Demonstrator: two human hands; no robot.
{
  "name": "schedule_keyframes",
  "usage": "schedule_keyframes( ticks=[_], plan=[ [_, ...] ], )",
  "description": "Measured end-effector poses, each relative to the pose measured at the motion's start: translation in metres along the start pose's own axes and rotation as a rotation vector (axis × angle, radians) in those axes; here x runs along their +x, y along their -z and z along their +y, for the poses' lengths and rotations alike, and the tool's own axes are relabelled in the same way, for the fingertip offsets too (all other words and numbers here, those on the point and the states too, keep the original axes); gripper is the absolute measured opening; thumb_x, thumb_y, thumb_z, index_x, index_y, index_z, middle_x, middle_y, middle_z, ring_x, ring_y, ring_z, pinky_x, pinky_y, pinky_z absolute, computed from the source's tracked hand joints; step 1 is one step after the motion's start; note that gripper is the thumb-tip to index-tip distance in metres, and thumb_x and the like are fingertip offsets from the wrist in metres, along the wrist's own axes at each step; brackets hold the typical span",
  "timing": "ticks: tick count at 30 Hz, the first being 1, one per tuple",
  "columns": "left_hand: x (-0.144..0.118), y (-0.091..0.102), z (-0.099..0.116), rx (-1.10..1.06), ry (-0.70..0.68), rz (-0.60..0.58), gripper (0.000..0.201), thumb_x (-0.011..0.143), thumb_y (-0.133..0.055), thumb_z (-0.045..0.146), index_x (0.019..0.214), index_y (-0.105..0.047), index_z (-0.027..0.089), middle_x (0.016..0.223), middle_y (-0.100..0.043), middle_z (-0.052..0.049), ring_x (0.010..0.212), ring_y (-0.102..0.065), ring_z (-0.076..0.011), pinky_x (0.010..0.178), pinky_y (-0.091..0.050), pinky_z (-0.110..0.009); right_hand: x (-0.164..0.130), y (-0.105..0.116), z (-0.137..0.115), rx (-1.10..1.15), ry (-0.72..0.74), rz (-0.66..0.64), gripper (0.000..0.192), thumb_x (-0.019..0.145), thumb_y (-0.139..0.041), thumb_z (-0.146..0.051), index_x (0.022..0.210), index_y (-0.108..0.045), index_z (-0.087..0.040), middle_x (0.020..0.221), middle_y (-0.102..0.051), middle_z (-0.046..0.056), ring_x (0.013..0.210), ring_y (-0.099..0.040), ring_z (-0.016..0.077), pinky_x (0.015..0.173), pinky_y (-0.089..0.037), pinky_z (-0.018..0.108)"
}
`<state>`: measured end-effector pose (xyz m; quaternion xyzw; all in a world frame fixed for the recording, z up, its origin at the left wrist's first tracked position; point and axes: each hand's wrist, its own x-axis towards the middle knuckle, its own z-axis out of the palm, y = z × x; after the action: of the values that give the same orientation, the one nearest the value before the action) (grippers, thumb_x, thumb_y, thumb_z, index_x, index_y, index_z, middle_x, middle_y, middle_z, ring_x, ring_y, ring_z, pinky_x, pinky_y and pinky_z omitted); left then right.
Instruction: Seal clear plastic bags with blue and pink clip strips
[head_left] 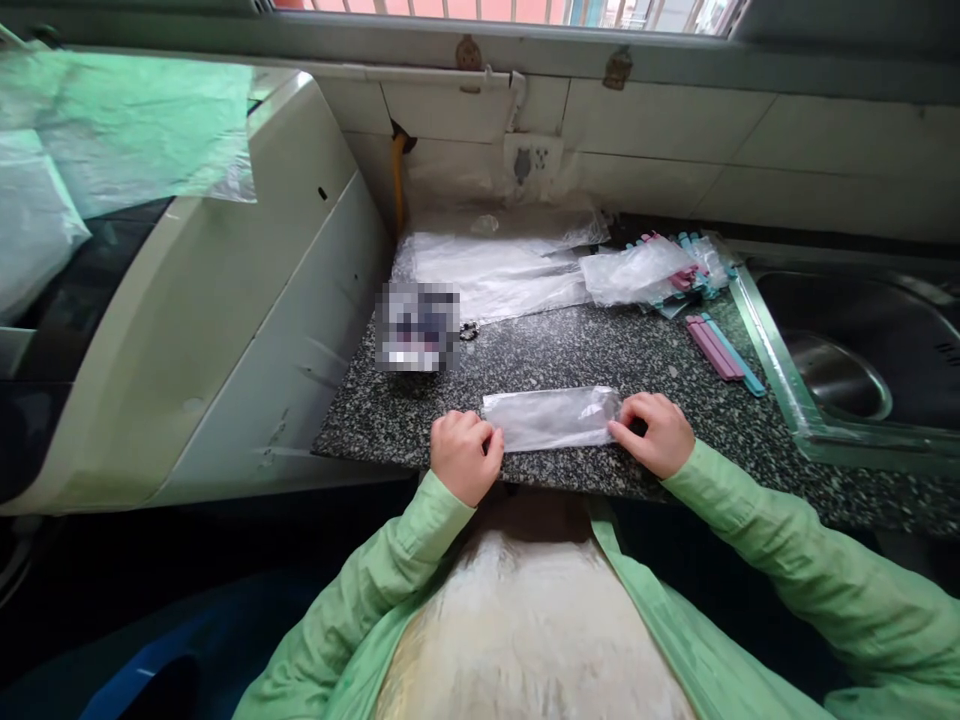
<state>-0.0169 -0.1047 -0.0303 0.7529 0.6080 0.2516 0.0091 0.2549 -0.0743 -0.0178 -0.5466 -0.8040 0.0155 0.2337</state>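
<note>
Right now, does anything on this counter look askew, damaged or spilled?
Nothing spilled or damaged. Both hands, left hand and right hand, pinch the ends of a flat clear plastic bag. Only untidy: crumpled plastic bags heaped by the wall, clips lying loose.

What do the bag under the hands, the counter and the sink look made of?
Bag: thin clear plastic film, glossy and see-through. Counter: likely polished granite or a look-alike, dark with pale speckles. Sink: apparently stainless steel, grey with a brushed sheen.

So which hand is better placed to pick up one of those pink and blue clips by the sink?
Probably the right hand: the bag clips lie on its side, just beyond it; the left hand pins the folded plastic bag farther away.
</note>
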Motion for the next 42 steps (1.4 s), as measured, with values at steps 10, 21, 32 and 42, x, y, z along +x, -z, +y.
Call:
schedule_keyframes(
  ticks=[10, 21, 32, 42],
  plan=[
    [-0.002, 0.002, -0.001, 0.024, -0.025, -0.012, 0.026, 0.077, -0.051, 0.029, 0.053, -0.05, 0.019, 0.06, -0.053, -0.004, 0.068, -0.046, -0.0187, 0.066, -0.031, -0.034, -0.007, -0.005, -0.024, -0.105, 0.476, 0.062, 0.015, 0.077, -0.054, -0.024, 0.089, -0.063, -0.022, 0.082, -0.062, 0.004, 0.077, -0.049, 0.0176, 0.07, -0.035, 0.032],
    [-0.005, 0.0, 0.014, -0.105, -0.551, 0.084, 0.022, 0.077, -0.053, 0.028, 0.095, -0.059, 0.015, 0.091, -0.06, -0.009, 0.088, -0.049, -0.021, 0.082, -0.039, -0.035, -0.013, -0.006, -0.025, -0.123, 0.531, 0.074, 0.009, 0.078, -0.053, -0.019, 0.073, -0.061, -0.019, 0.071, -0.061, 0.002, 0.071, -0.046, 0.0136, 0.069, -0.032, 0.029],
    [-0.012, 0.0, -0.003, -0.14, -0.57, 0.014, 0.024, 0.077, -0.053, 0.033, 0.091, -0.059, 0.014, 0.079, -0.058, -0.008, 0.076, -0.049, -0.0195, 0.072, -0.041, -0.034, -0.018, 0.005, -0.022, 0.061, 0.477, 0.028, 0.01, 0.079, -0.05, -0.018, 0.074, -0.059, -0.017, 0.074, -0.06, 0.005, 0.073, -0.046, 0.0159, 0.069, -0.036, 0.031],
    [0.02, 0.024, 0.006, -0.353, -0.473, -0.007, 0.007, 0.076, -0.052, 0.016, 0.072, -0.058, 0.016, 0.078, -0.059, -0.006, 0.074, -0.05, -0.0157, 0.07, -0.042, -0.031, 0.012, 0.028, -0.033, 0.032, 0.47, 0.052, 0.037, 0.075, -0.053, -0.047, 0.094, -0.06, -0.015, 0.089, -0.061, 0.009, 0.085, -0.048, 0.0213, 0.078, -0.036, 0.036]
  ],
)
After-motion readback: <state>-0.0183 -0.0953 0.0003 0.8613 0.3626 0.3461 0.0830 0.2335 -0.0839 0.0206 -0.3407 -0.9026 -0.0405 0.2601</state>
